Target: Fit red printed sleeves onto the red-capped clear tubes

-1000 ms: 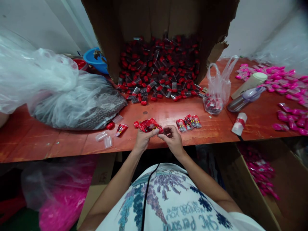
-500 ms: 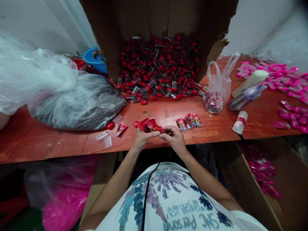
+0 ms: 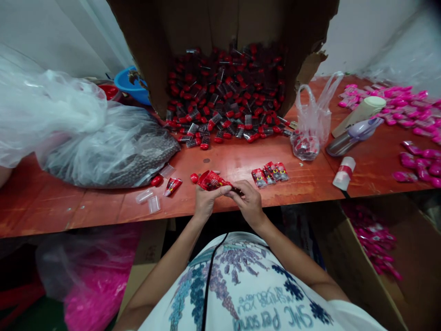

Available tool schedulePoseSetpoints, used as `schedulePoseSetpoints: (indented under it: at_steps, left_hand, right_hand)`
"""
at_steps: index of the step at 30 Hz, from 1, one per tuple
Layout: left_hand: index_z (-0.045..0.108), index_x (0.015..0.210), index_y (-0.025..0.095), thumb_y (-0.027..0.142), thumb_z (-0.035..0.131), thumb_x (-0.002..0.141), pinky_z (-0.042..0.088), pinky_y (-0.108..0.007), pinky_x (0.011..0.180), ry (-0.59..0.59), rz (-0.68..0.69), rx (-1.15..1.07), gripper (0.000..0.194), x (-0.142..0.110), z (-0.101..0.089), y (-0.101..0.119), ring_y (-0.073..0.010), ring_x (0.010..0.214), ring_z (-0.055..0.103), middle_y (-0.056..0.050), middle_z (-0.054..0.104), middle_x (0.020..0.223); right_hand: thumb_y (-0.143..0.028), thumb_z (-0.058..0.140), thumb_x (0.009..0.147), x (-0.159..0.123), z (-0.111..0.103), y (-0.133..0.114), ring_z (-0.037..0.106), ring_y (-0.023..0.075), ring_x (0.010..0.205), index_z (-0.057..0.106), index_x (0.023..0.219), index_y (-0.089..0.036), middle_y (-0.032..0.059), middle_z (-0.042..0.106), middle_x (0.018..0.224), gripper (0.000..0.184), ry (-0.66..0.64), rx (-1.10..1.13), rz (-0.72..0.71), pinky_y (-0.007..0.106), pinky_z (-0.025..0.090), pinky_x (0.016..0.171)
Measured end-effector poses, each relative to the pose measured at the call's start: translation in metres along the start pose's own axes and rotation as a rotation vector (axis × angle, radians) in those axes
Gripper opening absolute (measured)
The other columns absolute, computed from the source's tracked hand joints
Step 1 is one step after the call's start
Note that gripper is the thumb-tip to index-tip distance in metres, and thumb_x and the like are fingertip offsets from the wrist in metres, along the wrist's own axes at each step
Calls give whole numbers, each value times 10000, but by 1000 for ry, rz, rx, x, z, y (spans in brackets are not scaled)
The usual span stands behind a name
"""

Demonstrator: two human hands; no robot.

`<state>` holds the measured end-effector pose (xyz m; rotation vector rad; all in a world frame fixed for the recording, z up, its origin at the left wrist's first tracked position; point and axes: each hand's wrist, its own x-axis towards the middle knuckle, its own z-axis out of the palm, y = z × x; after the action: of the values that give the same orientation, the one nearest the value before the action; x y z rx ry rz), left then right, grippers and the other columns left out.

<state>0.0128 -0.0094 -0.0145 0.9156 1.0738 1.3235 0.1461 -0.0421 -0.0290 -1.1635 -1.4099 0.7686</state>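
Note:
Over the table's front edge, my left hand (image 3: pixel 206 198) is closed on a red printed packet (image 3: pixel 212 180), thumb on top. My right hand (image 3: pixel 248 202) pinches the packet's right end, its fingers curled so that part of what it grips is hidden. Just left of the packet a red cap (image 3: pixel 194 178) shows by the left fingers. Several small red packets (image 3: pixel 270 174) lie in a row to the right of my hands. Off to the left are a cone-shaped red packet (image 3: pixel 172 186), another red cap (image 3: pixel 157 180) and clear plastic tubes (image 3: pixel 154 204).
A large cardboard box (image 3: pixel 310 55) stands behind, with many red-capped clear tubes (image 3: pixel 220 101) spilling from it. A plastic sack (image 3: pixel 113 147) fills the left. At right are a small bag (image 3: pixel 306 142), bottles (image 3: pixel 351 136), a red-and-white roll (image 3: pixel 344 173) and pink pieces (image 3: pixel 418 115).
My right hand has curled further round the packet's right end, and the packet has turned slightly in my hands. The view has shifted a little; the things on the table lie as before.

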Motion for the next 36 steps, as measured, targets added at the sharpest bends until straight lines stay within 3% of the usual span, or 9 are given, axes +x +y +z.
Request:
schedulePoseSetpoints:
  at_steps: [8,16,23,26,30,33,36]
  left_hand:
    - [681,893,166,147,833,483,530,-291,698,2,-54,-71,438,3,3,1,-169,677,654,-18,703,744]
    - [654,1000,158,148,837,470,525,-275,637,-115,-101,38,561,7,4,11,-153,609,629,-3,674,685]
    - [664,1010,141,161,831,498,516,-277,648,-249,-118,102,539,10,0,20,-152,629,627,-13,680,728]
    - [641,1076,158,165,830,510,512,-275,655,-294,-127,110,596,10,-1,19,-151,645,633,-22,698,786]
    - [675,907,148,161,840,498,517,-271,705,-182,-85,52,441,8,5,10,-154,692,643,-12,697,761]
    - [657,775,153,213,840,520,526,-260,690,-48,-95,-137,320,8,9,2,-134,662,634,3,680,717]
    - [633,779,172,286,835,541,534,-250,646,44,-142,-295,332,9,9,1,-120,640,630,12,677,733]
  right_hand:
    - [-329,642,810,-2,6,3,604,152,767,613,1074,-269,17,626,909,273,55,32,82,277,503,678]
    - [-257,595,845,-2,0,7,607,166,869,622,1086,-284,29,639,972,244,-1,4,-48,297,501,749]
    - [-341,712,731,-4,5,5,600,133,694,616,995,-224,-4,644,824,304,50,212,243,248,497,617]
    - [-332,718,724,-4,5,6,601,130,696,617,958,-220,-8,642,812,278,30,281,276,235,495,596]
    - [-309,686,760,-1,3,6,603,135,745,596,1131,-270,4,636,906,384,48,263,216,253,521,645]
    - [-307,684,765,2,1,3,606,141,772,639,1089,-283,11,622,927,328,72,229,171,255,528,660]
    - [-319,702,747,2,2,0,605,126,668,640,1042,-272,-4,629,851,306,70,312,213,248,537,589]
